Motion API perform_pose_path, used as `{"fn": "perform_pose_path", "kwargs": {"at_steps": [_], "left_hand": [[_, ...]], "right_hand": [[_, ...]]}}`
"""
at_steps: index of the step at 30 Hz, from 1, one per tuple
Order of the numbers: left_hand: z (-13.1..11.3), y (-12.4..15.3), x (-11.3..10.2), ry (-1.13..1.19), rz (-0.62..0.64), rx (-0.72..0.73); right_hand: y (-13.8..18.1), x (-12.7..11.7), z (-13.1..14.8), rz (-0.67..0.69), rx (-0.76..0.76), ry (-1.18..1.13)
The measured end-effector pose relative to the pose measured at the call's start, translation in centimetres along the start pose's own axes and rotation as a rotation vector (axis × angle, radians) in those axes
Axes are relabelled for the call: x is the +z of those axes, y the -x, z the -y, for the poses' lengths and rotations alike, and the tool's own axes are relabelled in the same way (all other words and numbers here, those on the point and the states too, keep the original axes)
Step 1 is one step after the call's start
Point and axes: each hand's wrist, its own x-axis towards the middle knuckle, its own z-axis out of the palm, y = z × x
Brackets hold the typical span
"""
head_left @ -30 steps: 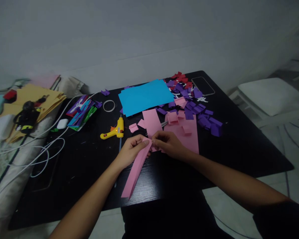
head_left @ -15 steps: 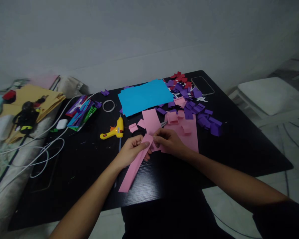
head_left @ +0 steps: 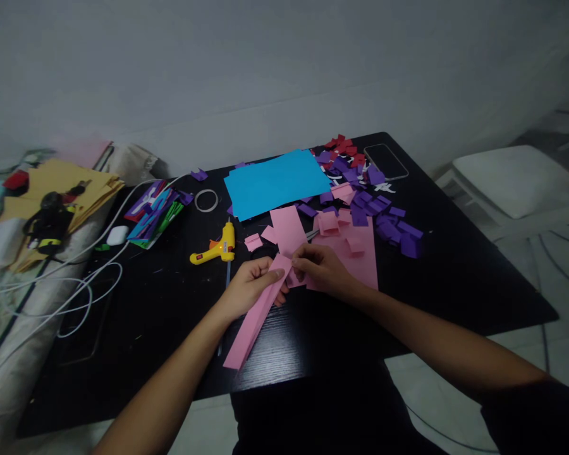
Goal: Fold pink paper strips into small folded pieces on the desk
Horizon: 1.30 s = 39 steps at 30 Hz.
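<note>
My left hand [head_left: 253,284] is closed around a long folded pink paper strip [head_left: 249,335], its thumb pressed flat along the top. The strip slants down toward the front edge of the table. At the strip's upper end, my right hand [head_left: 315,266] pinches the paper; its fingertips hide the exact grip. Just behind my hands lies a wider pink paper piece [head_left: 288,229]. Beneath and beside my right hand is a pink sheet [head_left: 367,268] with small folded pink pieces [head_left: 329,224] on it. Scissor blades [head_left: 312,234] poke out near my right hand, with their handles partly hidden.
A yellow glue gun [head_left: 218,248] lies left of my hands. Blue sheets [head_left: 277,183] lie behind, with purple paper pieces [head_left: 384,218] and red ones [head_left: 345,148] to the right. A tape ring [head_left: 206,201], colored paper bundle [head_left: 156,212] and white cable [head_left: 88,287] are at left.
The folded strip's lower end has shifted slightly down and left, and its layers look a little more spread. Both hands stay in nearly the same place.
</note>
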Motion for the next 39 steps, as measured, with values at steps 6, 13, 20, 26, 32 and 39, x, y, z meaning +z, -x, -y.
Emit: {"fn": "perform_pose_path", "kwargs": {"at_steps": [6,13,20,26,32,39], "left_hand": [[0.0,0.0,0.0,-0.012,0.002,-0.004],[0.0,0.0,0.3,-0.028,0.015,-0.017],[-1.4,0.3,-1.5,-0.136,0.055,-0.043],[-3.0,0.5,-5.0,-0.202,-0.151,0.066],[-3.4,0.0,-5.6,0.055,-0.606,0.399],[-2.1,0.0,-3.5,-0.021,-0.389,0.339]], "right_hand": [[0.2,0.0,-0.1,0.054,0.028,-0.041],[0.4,0.5,-0.1,0.097,0.015,-0.012],[-0.7,-1.2,0.1,-0.201,-0.058,0.011],[-1.7,-2.3,0.4,-0.391,-0.110,-0.128],[-0.9,-2.4,0.7,-0.073,0.011,-0.124],[0.3,-0.9,2.3,0.508,0.157,-0.020]]}}
